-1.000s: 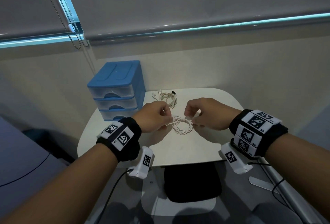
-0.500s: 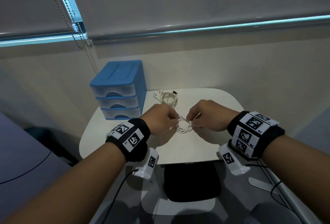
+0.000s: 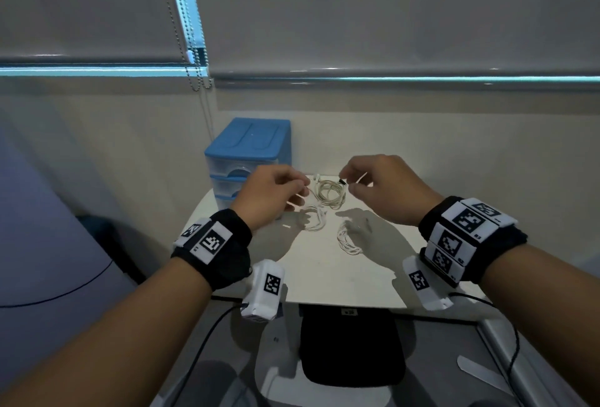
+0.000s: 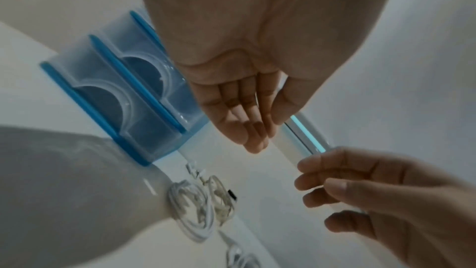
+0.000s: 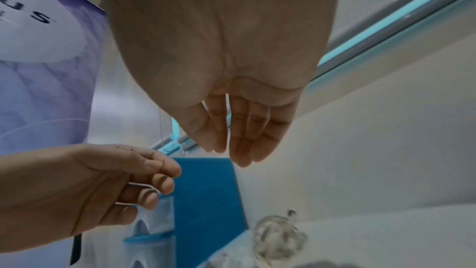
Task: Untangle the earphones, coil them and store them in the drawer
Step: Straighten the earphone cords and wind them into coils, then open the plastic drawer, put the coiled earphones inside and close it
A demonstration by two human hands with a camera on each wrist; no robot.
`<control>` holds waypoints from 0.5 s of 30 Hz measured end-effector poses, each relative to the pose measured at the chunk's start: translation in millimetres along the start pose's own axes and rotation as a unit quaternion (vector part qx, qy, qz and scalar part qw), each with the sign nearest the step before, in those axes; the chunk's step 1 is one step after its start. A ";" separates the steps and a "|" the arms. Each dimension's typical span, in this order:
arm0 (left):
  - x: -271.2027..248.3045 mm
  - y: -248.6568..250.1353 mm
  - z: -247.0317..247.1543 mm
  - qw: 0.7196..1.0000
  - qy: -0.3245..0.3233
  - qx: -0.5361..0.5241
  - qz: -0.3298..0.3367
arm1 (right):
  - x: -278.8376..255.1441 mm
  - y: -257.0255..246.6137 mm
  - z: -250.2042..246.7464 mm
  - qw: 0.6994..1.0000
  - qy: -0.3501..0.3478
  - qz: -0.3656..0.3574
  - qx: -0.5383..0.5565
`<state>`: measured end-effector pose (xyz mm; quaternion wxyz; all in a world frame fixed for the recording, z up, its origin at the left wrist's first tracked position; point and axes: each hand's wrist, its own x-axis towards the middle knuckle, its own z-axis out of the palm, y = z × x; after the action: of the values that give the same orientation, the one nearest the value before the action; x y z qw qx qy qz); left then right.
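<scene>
Three earphone bundles lie on the white table [image 3: 324,280]. A cream coil with a black plug [image 3: 329,193] sits at the back, a white coil [image 3: 314,219] lies in front of it, and another white coil [image 3: 349,240] lies to the right. The left wrist view shows the cream coil [image 4: 222,198] beside a white one [image 4: 190,211]. My left hand [image 3: 300,190] and right hand [image 3: 349,184] hover above the cream coil, fingers loosely curled, holding nothing. The wrist views show each palm bare: left hand [image 4: 257,136], right hand [image 5: 231,150]. A blue drawer unit [image 3: 248,146] stands at the back left, drawers closed.
The table stands against a beige wall under a window blind with a bead chain [image 3: 194,59]. A dark chair seat [image 3: 350,345] sits below the table's front edge. Bare tabletop stretches between the coils and the front edge.
Both hands let go of the white earphones they were working on. Two white coils now lie apart on the table. The hands rose and moved back over the cream coil.
</scene>
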<state>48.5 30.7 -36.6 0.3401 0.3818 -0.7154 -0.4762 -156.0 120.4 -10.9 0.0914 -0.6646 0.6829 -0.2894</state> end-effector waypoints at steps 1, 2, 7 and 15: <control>-2.0 1.4 -8.7 0.999 0.017 -0.034 -0.008 | 3.9 -9.4 0.6 1.000 0.012 -0.015 0.005; -3.9 2.3 -17.4 0.997 0.038 -0.070 -0.014 | 8.2 -19.2 2.0 0.999 0.022 -0.030 0.009; -10.0 -3.2 -58.2 0.960 0.145 -0.233 -0.051 | 32.4 -68.3 15.1 0.996 0.010 -0.088 0.002; -18.6 -13.4 -82.0 0.916 0.144 -0.338 -0.159 | 71.2 -123.0 47.6 0.981 -0.102 -0.072 -0.150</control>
<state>130.1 8.9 -25.7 0.4681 0.4170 -0.3851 -0.6773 -33.7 45.2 32.2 0.0388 -0.7441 0.6562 -0.1196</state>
